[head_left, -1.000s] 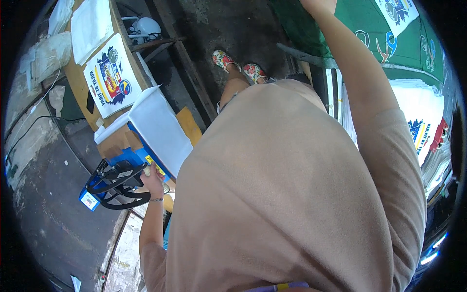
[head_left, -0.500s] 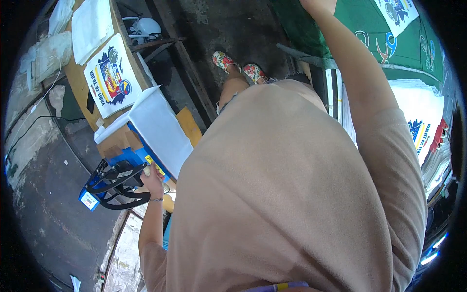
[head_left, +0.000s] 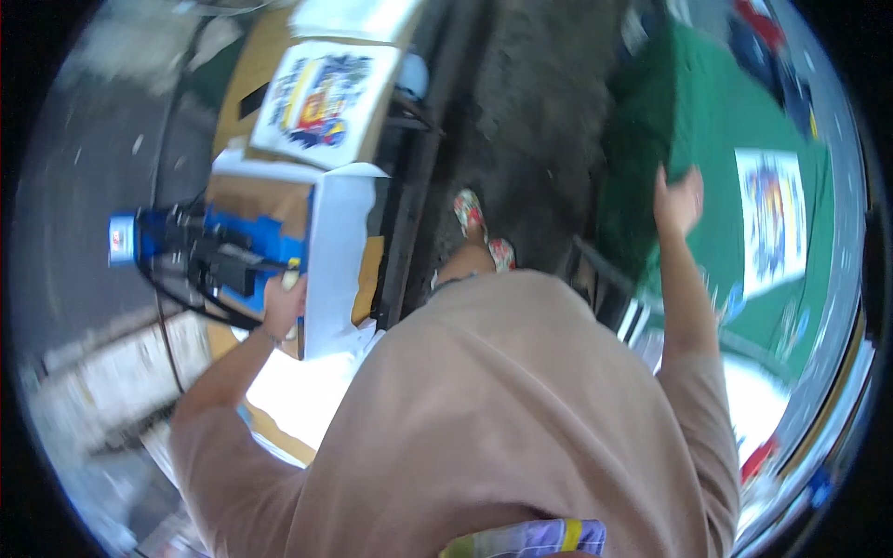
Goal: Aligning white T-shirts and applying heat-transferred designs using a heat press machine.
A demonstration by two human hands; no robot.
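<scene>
My left hand (head_left: 285,305) is closed at the near right edge of a blue and black machine (head_left: 228,260) with looping black cables. A pale yellowish knob-like end (head_left: 290,277) shows at the top of its fingers, so it appears to grip a handle. On the right, my right hand (head_left: 679,200) is above the green cloth (head_left: 642,158), empty, with thumb and fingers apart. Just right of it, a white printed sheet (head_left: 772,219) with a blue, red and yellow design lies on the cloth. Motion blurs the picture somewhat.
Left of me runs a wooden bench (head_left: 240,107) holding another printed sheet (head_left: 326,104) and a white stack (head_left: 358,17). White sheeting (head_left: 339,260) hangs beside the machine. A dark metal frame (head_left: 423,172) edges the aisle floor (head_left: 535,139). Bright white sheets (head_left: 753,395) lie at the near right.
The view has shifted, bringing the whole green-covered surface into sight. My right hand, cut off at the upper edge before, is now fully visible. My left hand stays at the machine.
</scene>
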